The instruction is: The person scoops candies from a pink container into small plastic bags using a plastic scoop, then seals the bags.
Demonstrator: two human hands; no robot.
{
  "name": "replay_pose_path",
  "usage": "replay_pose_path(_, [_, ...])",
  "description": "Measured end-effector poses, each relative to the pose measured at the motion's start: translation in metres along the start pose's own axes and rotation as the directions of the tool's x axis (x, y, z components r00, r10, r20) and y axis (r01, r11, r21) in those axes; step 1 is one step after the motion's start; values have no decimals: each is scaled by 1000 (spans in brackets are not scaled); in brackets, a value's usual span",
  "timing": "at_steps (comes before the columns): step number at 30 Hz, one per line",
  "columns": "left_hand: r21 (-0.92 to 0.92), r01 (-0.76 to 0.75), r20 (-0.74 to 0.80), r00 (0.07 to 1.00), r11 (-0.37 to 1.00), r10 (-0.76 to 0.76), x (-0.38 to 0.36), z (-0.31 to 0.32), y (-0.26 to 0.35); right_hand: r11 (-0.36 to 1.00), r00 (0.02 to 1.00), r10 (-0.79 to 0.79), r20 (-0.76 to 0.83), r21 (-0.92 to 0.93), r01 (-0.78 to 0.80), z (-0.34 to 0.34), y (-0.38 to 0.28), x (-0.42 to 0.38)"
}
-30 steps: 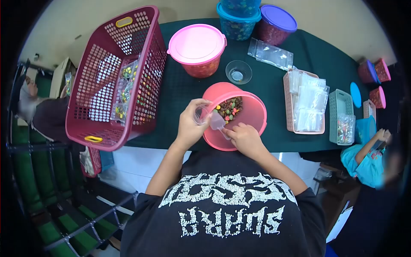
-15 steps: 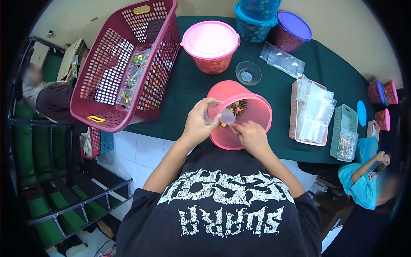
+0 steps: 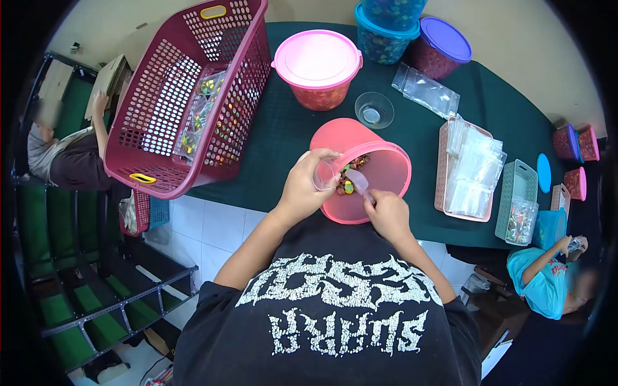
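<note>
A pink tub (image 3: pixel 393 186) lies tipped on the green cloth with its mouth toward me, and colourful small pieces (image 3: pixel 348 185) sit inside it. My left hand (image 3: pixel 308 183) is closed round a small clear cup (image 3: pixel 326 174) at the tub's left rim. In my right hand (image 3: pixel 387 213) is the handle of a translucent scoop (image 3: pixel 356 180), whose bowl is inside the tub at the pieces. Beyond the tub stands a clear glass bowl (image 3: pixel 374 110).
A maroon basket (image 3: pixel 225 109) with filled packets is at left. Lidded tubs (image 3: pixel 317 59) stand at the back. To the right are a basket of clear bags (image 3: pixel 473 174) and a green basket (image 3: pixel 517 186). One person (image 3: pixel 544 273) is at right, another (image 3: pixel 77 154) at left.
The scoop has moved away from the cup, down and right onto the pieces, along with my right hand. The left person's arm is raised higher.
</note>
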State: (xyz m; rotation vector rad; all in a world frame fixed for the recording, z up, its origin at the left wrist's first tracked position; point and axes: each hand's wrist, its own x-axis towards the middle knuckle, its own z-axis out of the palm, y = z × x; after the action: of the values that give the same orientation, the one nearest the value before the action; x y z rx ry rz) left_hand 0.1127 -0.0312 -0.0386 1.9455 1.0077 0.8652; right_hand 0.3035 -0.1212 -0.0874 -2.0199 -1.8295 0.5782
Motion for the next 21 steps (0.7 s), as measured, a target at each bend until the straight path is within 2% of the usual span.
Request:
replay_pose_path(1, [-2, 0, 4, 1000, 1000, 0, 0, 1, 0, 996, 992, 69, 103, 51, -75, -1, -2, -3])
replay_pose_path(2, [-3, 0, 7, 1000, 1000, 0, 1, 1, -1, 987, 985, 73, 158, 134, -94, 2, 1, -4])
replay_pose_path(3, [-6, 4, 4, 1000, 1000, -4, 1, 2, -3, 986, 985, 75, 157, 136, -97, 7, 4, -5])
replay_pose_path(4, [-8, 9, 2, 1000, 1000, -9, 1, 2, -5, 930, 967, 79, 241, 332, -158, 13, 8, -5])
replay_pose_path(5, [-6, 10, 4, 1000, 1000, -10, 1, 2, -6, 830, 944, 63, 323, 508, -229, 16, 10, -6])
replay_pose_path(6, [-9, 3, -1, 1000, 1000, -3, 1, 3, -8, 664, 921, 15, 390, 685, -301, 17, 9, -5])
replay_pose_path(7, [-14, -6, -6, 1000, 1000, 6, 2, 3, -9, 662, 921, 17, 388, 686, -301, 17, 8, -4])
replay_pose_path(9, [-15, 2, -8, 1000, 1000, -2, 2, 3, -9, 306, 862, -38, 505, 827, -472, 17, 7, 1])
replay_pose_path(10, [-15, 13, -13, 1000, 1000, -13, 2, 2, -9, 304, 863, -39, 503, 829, -469, 16, 7, 4])
replay_pose_path(12, [7, 38, -31, 999, 999, -38, 0, -1, -11, 84, 850, -66, 523, 852, -517, 10, 7, 7])
replay_pose_path(13, [25, 65, -49, 997, 998, -63, 0, -3, -12, 86, 851, -68, 520, 853, -515, 5, 7, 8])
replay_pose_path(14, [27, 62, -52, 997, 998, -60, -1, -5, -11, -1, 866, -63, 496, 868, -497, 1, 7, 8])
replay_pose_path(15, [-36, 116, -96, 988, 993, -119, -2, -7, -9, -87, 880, -56, 472, 876, -475, -4, 8, 8])
replay_pose_path(16, [-101, 166, -136, 974, 981, -179, -2, -10, -8, -104, 891, -54, 450, 885, -453, -7, 10, 9])
replay_pose_path(17, [-99, 163, -140, 974, 982, -176, -2, -12, -11, -101, 893, -58, 447, 887, -451, -11, 10, 10])
replay_pose_path(19, [-125, 201, -267, 936, 972, -228, -4, -14, -23, -96, 901, 23, 434, 898, -430, -20, 9, 10])
replay_pose_path(21, [-185, 186, -290, 928, 965, -234, -5, -19, -28, -94, 900, 29, 434, 898, -430, -25, 11, 12])
